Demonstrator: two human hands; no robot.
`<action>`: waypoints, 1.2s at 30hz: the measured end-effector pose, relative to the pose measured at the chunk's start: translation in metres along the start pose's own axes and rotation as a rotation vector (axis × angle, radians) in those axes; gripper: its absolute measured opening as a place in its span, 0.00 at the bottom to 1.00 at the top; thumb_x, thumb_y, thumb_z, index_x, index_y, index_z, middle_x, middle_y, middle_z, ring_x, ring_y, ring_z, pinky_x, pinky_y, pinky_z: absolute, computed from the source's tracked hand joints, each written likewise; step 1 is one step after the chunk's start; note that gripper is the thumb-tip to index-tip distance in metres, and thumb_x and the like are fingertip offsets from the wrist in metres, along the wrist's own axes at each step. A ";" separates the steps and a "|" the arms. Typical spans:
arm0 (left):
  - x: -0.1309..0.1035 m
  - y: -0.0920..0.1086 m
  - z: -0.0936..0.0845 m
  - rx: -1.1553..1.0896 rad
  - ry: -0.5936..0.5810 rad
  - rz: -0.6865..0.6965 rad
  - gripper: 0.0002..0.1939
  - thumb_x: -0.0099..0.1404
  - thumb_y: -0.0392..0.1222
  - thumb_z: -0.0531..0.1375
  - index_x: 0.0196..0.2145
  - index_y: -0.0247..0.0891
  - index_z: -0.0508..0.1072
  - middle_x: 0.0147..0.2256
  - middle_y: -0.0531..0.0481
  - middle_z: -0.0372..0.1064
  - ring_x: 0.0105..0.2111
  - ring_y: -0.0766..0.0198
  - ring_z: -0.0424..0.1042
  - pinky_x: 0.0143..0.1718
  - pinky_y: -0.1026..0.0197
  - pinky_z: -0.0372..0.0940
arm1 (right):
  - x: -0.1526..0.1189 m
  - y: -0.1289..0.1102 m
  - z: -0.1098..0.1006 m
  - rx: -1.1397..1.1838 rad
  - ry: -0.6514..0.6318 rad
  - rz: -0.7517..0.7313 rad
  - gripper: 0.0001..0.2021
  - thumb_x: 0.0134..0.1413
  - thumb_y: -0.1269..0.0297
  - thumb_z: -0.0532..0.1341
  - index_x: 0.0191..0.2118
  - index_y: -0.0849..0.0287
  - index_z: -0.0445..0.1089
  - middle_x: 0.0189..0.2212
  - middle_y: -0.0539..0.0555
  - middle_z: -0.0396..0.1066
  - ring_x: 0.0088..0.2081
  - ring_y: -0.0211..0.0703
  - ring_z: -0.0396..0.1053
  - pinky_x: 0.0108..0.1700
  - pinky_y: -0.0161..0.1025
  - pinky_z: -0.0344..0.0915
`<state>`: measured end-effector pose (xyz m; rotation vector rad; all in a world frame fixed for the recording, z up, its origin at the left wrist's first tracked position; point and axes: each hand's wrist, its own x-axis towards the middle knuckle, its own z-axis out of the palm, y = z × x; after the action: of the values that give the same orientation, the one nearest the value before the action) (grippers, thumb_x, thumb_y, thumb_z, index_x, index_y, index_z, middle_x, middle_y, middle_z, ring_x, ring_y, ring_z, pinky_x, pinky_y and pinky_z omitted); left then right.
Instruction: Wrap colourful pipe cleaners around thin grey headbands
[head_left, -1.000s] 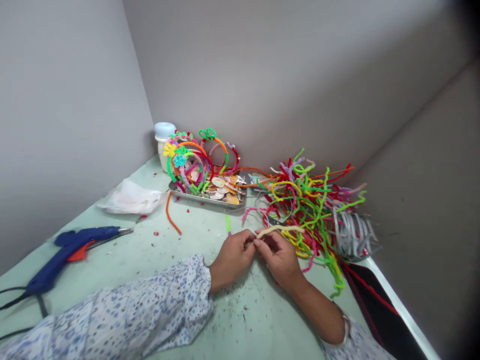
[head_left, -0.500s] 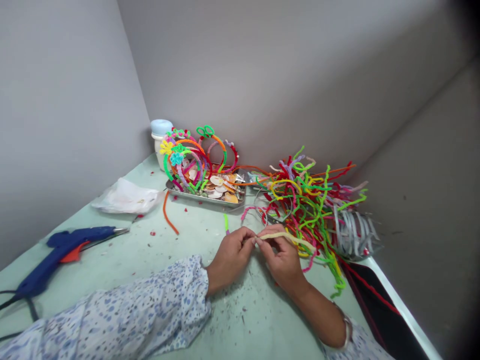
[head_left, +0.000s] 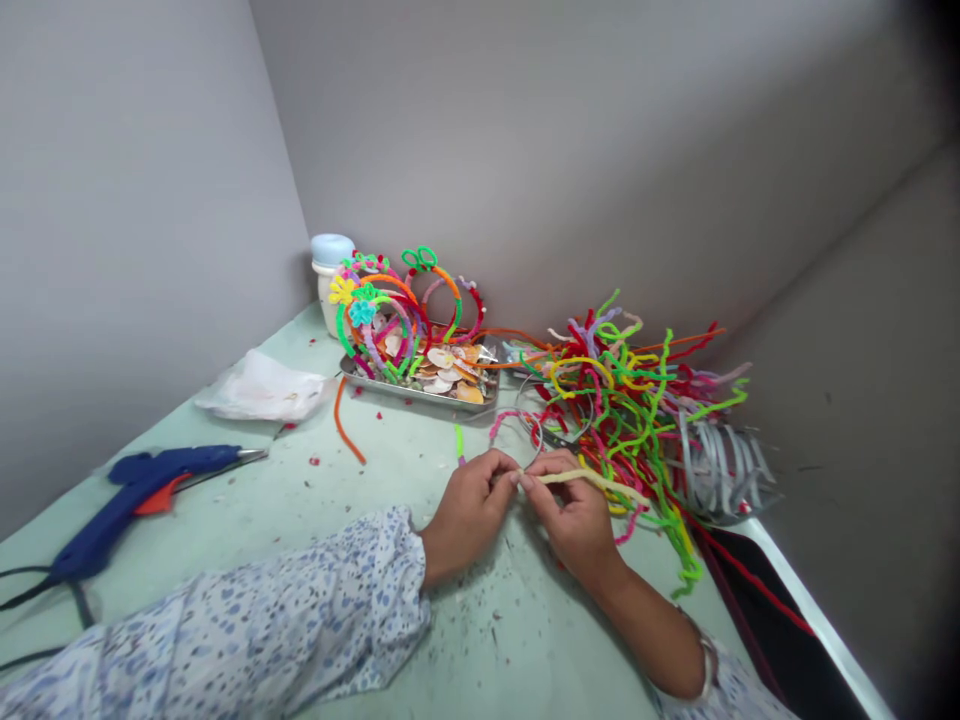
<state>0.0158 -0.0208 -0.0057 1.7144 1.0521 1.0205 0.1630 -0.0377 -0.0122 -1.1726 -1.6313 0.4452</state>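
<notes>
A cream pipe cleaner stretches rightward from between my fingertips, over my right hand's fingers. My left hand pinches its left end with thumb and forefinger. Closed close beside it, my right hand grips the same pipe cleaner a little further along; the two sets of fingertips nearly touch. A short green piece of pipe cleaner lies just behind my left hand. Behind my right hand spreads a tangled heap of coloured pipe cleaners.
A metal tray holds flat cut-outs and decorated headbands. Behind it stands a white jar with a blue lid. A blue glue gun and a white plastic bag lie left. Grey headbands sit bundled at right.
The view has shifted slightly, so everything appears a little further right. Both hands keep their pinch on the cream pipe cleaner, with hardly any movement between them.
</notes>
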 end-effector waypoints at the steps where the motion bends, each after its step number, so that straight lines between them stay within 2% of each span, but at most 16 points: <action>1: 0.000 0.000 0.000 -0.002 0.001 -0.003 0.09 0.65 0.40 0.52 0.32 0.36 0.70 0.29 0.52 0.69 0.32 0.65 0.66 0.34 0.65 0.59 | 0.000 0.000 0.000 0.003 -0.001 0.011 0.05 0.55 0.64 0.60 0.30 0.57 0.68 0.29 0.51 0.66 0.34 0.42 0.65 0.37 0.38 0.63; 9: 0.000 0.000 0.000 -0.035 0.008 -0.005 0.09 0.64 0.40 0.52 0.33 0.36 0.71 0.29 0.52 0.69 0.31 0.65 0.66 0.34 0.65 0.59 | -0.004 0.001 0.002 0.095 -0.044 0.157 0.06 0.55 0.61 0.59 0.31 0.57 0.66 0.26 0.49 0.64 0.27 0.38 0.63 0.30 0.35 0.61; 17: -0.001 0.003 0.000 -0.094 0.021 0.014 0.09 0.65 0.40 0.52 0.33 0.36 0.70 0.29 0.52 0.69 0.31 0.66 0.66 0.34 0.65 0.60 | -0.004 0.002 0.003 0.204 -0.024 0.312 0.09 0.54 0.58 0.60 0.31 0.58 0.64 0.22 0.47 0.62 0.23 0.37 0.61 0.25 0.34 0.60; 27: -0.001 0.004 -0.001 -0.110 0.025 0.007 0.09 0.65 0.41 0.52 0.32 0.35 0.69 0.28 0.52 0.68 0.30 0.66 0.65 0.33 0.66 0.59 | 0.001 -0.002 0.002 0.298 -0.048 0.410 0.12 0.49 0.54 0.63 0.29 0.58 0.64 0.17 0.46 0.63 0.20 0.36 0.61 0.23 0.34 0.60; 36: -0.001 0.004 0.000 -0.133 0.026 -0.010 0.09 0.65 0.41 0.52 0.32 0.36 0.69 0.28 0.53 0.67 0.30 0.67 0.64 0.33 0.66 0.59 | 0.001 -0.002 0.002 0.290 -0.079 0.419 0.13 0.49 0.54 0.62 0.28 0.58 0.64 0.17 0.46 0.63 0.20 0.36 0.60 0.22 0.33 0.57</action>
<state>0.0159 -0.0230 -0.0025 1.5910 0.9866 1.0847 0.1607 -0.0375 -0.0113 -1.2836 -1.3257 0.9725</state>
